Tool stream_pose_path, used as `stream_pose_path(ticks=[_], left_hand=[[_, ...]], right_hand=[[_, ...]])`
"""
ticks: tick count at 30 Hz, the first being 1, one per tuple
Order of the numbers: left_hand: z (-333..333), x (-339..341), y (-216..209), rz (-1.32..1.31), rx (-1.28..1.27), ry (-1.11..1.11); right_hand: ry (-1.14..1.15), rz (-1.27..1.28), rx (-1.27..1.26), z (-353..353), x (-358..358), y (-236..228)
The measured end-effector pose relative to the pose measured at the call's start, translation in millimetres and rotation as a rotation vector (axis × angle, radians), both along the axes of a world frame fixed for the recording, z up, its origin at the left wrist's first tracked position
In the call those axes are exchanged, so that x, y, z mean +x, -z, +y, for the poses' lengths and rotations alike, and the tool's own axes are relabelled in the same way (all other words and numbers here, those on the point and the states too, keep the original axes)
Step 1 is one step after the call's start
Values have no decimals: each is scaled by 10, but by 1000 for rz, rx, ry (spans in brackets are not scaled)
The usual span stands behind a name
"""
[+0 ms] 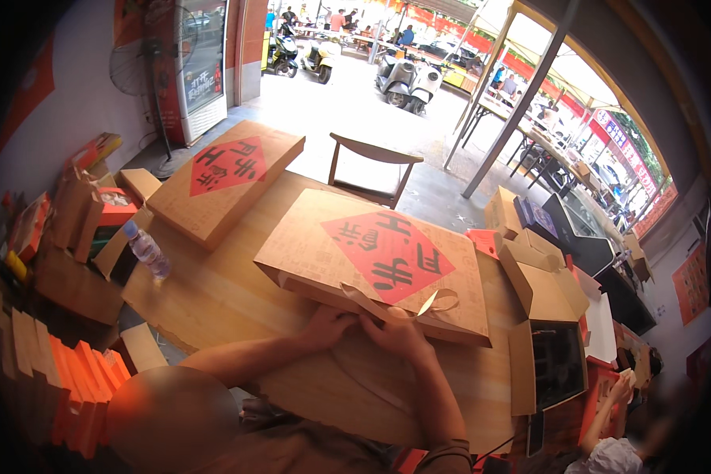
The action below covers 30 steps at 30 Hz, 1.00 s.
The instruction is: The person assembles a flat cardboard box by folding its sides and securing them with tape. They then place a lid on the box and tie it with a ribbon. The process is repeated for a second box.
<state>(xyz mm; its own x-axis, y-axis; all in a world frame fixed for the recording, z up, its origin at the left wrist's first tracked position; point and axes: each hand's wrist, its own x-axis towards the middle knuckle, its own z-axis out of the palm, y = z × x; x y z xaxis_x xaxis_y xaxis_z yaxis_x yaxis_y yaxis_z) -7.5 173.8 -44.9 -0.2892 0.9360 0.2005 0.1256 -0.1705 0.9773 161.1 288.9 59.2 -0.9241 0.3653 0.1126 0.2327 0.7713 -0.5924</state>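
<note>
A large flat kraft-cardboard gift box [308, 245] with a red diamond label lies slanted on the wooden table in front of me. Tan ribbon [441, 302] loops over its near edge. My left hand [326, 326] is at that edge, left of the ribbon, fingers curled together; whatever they pinch is hidden. Close beside it, my right hand [400, 335] has its fingers closed on the ribbon against the front side of the box. Both fingertips are partly hidden.
A similar box [205, 186] lies on the table's left, near a water bottle [146, 249]. Beyond the table stands a chair [371, 170]. Open cartons [541, 284] and a dark screen [559, 355] crowd the right side. Another person's hand [624, 385] shows at lower right.
</note>
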Motion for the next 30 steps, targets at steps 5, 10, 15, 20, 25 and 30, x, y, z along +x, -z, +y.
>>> stream_pose_path(ticks=[5,10,15,20,25,30], left_hand=[[5,-89,0,-10,-41,42],[25,-106,75,-191,-70,6],[19,-107,-100,-514,-140,99],[-50,-75,-254,-397,-150,118],[-42,-111,-277,-142,-164,131],[-121,-31,-508,-41,-209,95]], right_hand=[[29,381,165,-50,-76,43],[-38,139,-45,-91,-79,-126],[-18,-124,-189,-66,-56,-216],[104,-217,-318,-183,-96,-511],[-20,-176,-276,-185,-73,-605],[7,227,-175,-254,-90,-519]])
